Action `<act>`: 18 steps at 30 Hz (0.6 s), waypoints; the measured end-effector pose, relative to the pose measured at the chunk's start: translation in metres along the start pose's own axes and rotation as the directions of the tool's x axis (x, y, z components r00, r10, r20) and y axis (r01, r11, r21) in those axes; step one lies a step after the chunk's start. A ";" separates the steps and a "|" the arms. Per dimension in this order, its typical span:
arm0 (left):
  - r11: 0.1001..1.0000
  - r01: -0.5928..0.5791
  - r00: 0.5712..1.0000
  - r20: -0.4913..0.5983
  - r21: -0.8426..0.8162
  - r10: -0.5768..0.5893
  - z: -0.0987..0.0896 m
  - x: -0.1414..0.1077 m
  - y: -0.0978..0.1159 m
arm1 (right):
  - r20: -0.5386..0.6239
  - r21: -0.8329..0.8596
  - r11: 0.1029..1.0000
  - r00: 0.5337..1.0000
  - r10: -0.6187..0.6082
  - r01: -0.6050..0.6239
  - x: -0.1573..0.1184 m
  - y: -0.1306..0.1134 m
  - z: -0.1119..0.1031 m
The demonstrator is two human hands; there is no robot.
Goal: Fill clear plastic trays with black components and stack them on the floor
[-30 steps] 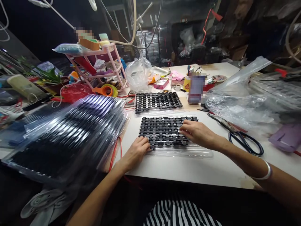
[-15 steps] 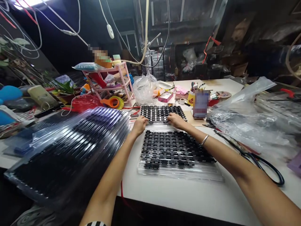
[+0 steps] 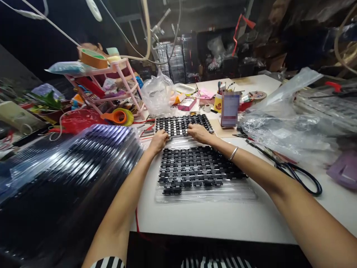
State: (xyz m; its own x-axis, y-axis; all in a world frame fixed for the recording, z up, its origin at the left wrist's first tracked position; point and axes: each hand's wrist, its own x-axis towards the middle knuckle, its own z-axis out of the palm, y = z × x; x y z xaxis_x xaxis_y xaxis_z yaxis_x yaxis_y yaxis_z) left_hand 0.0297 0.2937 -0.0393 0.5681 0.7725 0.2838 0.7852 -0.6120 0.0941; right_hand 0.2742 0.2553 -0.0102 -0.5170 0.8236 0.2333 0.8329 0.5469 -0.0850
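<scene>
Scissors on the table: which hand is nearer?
The right hand: it is at the far tray's near edge, left of the scissors. The left hand is there too, farther left.

The fingertips of the left hand and right hand are too small and dark to be made out, so whether any part is pinched cannot be told. The near edge of the far tray is partly covered by both hands. Some right-hand rows of the near tray are hidden under the right arm. The stack is blurred and cut off by the left edge. At upper left, a person is mostly blocked by the tape and rack. The phone is partly pixelated, its display unreadable. The striped shirt is cropped by the bottom edge.
</scene>
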 end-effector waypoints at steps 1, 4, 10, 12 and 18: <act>1.000 -0.015 1.000 0.004 0.002 0.015 -0.001 0.000 0.002 | -0.021 0.021 1.000 1.000 0.015 -0.014 -0.008 -0.002 -0.009; 0.998 -0.057 0.998 -0.013 -0.013 0.057 -0.006 -0.002 0.006 | -0.084 0.086 0.994 0.993 0.078 -0.071 -0.054 -0.008 -0.047; 0.996 -0.050 0.973 -0.227 -0.076 0.032 -0.037 -0.004 0.021 | 0.008 0.451 0.892 0.999 0.037 -0.036 -0.200 -0.031 -0.085; 0.994 -0.041 0.949 -0.316 -0.101 0.007 -0.055 -0.010 0.039 | 0.026 0.352 0.932 0.997 0.075 -0.080 -0.231 -0.032 -0.075; 0.946 -0.259 0.951 -0.220 -0.195 0.215 -0.082 -0.078 0.139 | -0.021 -0.022 1.000 1.000 0.000 0.000 -0.244 -0.036 -0.044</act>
State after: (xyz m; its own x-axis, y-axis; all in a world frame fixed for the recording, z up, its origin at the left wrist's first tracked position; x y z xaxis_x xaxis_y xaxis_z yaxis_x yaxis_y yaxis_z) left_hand 0.0741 0.1348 0.0296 0.6552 0.5658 0.5006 0.5474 -0.8122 0.2015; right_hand 0.3790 0.0286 -0.0218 -0.5130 0.8202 0.2534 0.8371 0.5434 -0.0641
